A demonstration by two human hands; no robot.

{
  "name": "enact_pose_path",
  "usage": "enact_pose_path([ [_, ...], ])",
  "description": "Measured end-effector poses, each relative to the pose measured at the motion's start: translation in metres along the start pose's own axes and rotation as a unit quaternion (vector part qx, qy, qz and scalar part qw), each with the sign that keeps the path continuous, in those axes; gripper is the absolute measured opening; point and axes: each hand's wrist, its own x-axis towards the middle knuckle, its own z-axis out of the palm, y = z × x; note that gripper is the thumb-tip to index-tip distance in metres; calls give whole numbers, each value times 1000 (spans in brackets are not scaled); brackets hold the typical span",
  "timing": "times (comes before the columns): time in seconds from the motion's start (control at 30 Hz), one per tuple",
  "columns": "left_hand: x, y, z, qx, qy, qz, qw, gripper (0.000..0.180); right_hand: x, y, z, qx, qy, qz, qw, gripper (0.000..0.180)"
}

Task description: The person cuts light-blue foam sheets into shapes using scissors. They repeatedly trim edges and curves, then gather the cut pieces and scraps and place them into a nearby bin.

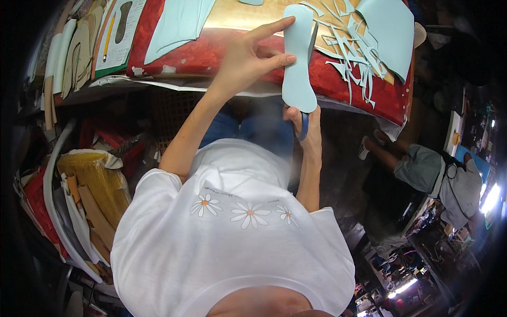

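Currently, I log:
Left hand [244,59]: fingers pinching insole cutout [299,58], light, floppy; grip mid-edge.
Right hand [306,127]: fingers closed around scissors [304,126].

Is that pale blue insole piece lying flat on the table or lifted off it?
Lifted. The left hand holds the insole piece upright by its edge, its lower end hanging past the table's red edge; the right hand is just below.

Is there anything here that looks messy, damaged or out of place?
Only the offcuts: thin pale-blue strips lie tangled on the table, some hanging over its red edge. The left hand holds a clean-edged insole, and the right hand holds blue-handled scissors. Nothing looks damaged.
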Motion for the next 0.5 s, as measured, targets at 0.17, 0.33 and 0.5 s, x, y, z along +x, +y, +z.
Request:
enact_pose_path([
  [0.17,-1,-1,1,-14,8,6,1000,58,-4,-3,3,59,12,61,996,40],
  [0.33,-2,0,0,3,5,-39,999,55,-5,-6,4,70,13,76,995,36],
  [0.5,7,-1,1,-4,34,26,999,47,-4,-11,2,85,-10,60,995,40],
])
